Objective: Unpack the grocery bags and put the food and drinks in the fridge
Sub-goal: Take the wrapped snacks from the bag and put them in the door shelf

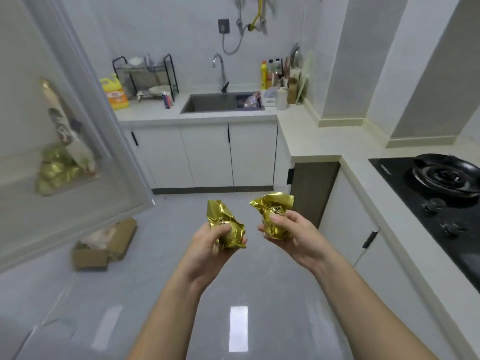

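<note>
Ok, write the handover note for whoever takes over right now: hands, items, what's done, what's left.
Left hand grips a gold foil packet; right hand grips a second gold packet.
Fridge door stands open on the left; its shelf already holds a pile of gold packets, blurred.
Cardboard box sits open on the floor, contents unclear.
Left: put both held packets in the fridge, then check the box.
</note>
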